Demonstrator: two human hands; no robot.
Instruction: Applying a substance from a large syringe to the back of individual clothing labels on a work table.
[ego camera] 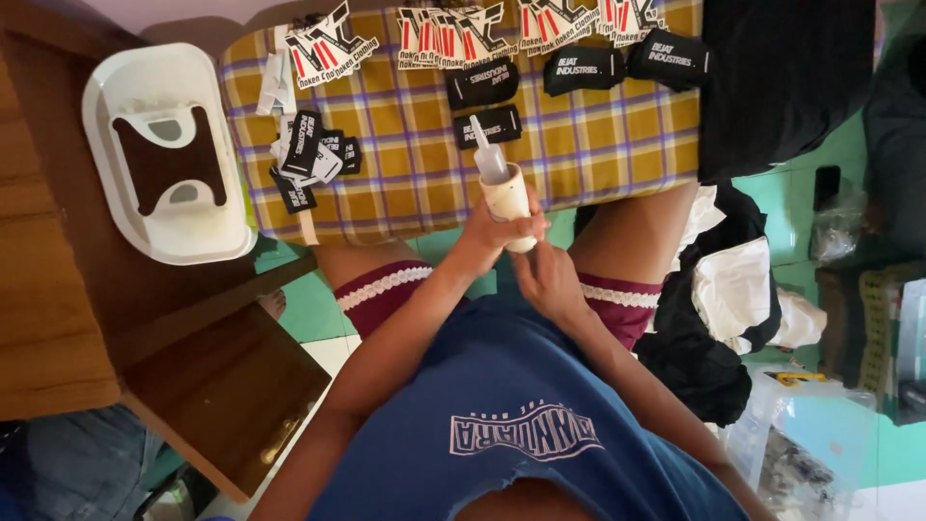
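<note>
Both hands, left hand (492,236) & right hand (548,280), are gripping the glue bottle (506,193) (nozzle up) near the black patches (487,125), prob. prepping it.

— What is the left hand (485,234) gripping? 
— A smooth plastic glue bottle (504,190), cream and slightly glossy, with a translucent nozzle; the right hand (548,281) is touching its base.
— And at twelve o'clock from it?
— A checked woven cloth (579,145), matt, is carrying black fabric labels (487,125) and glossy printed stickers (330,45).
— At nine o'clock?
— A shiny white plastic tray (106,164) is lying on dark varnished wood (58,318), which is looking smooth.
</note>
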